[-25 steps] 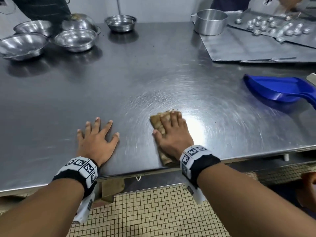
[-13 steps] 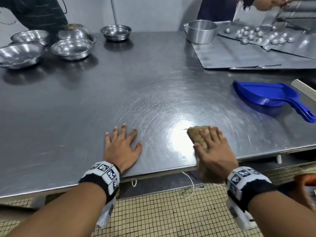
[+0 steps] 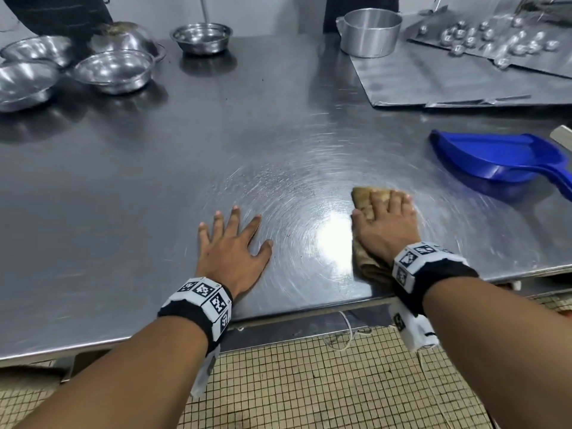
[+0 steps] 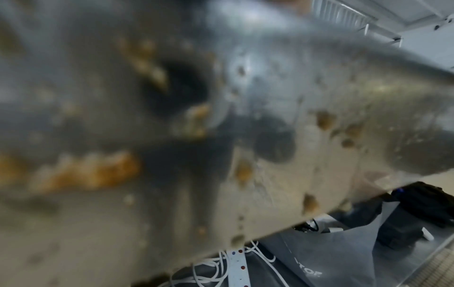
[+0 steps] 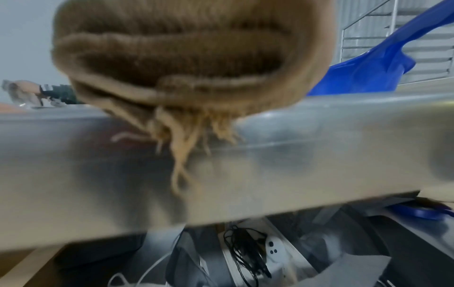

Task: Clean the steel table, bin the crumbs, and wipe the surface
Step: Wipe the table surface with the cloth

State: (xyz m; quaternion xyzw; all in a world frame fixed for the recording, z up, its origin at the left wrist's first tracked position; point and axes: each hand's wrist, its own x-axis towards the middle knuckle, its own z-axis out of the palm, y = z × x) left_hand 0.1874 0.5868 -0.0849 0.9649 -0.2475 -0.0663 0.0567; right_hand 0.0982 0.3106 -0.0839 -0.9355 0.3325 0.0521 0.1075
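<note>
My right hand (image 3: pixel 387 218) lies flat with straight fingers on a folded brown cloth (image 3: pixel 363 196), pressing it onto the steel table (image 3: pixel 154 181) near the front edge. In the right wrist view the cloth (image 5: pixel 186 58) fills the top, its frayed threads hanging over the table edge (image 5: pixel 294 155). To the left, my left hand (image 3: pixel 233 239) rests palm down on the bare steel with fingers spread. Fine dark crumbs (image 3: pixel 269 174) speckle the steel beyond both hands. A blue dustpan (image 3: pixel 495 159) lies on the table to the right of the cloth.
Several steel bowls (image 3: pixel 114 69) stand at the back left, a steel pot (image 3: pixel 370 32) at the back middle. Metal sheets (image 3: pixel 464 78) with small foil-wrapped balls cover the back right. Other people stand behind the table. Cables and gear lie under it (image 5: pixel 248 252).
My right hand has slid the cloth to the right along the front edge, nearer the dustpan. The left hand has shifted right too, still flat on the steel.
</note>
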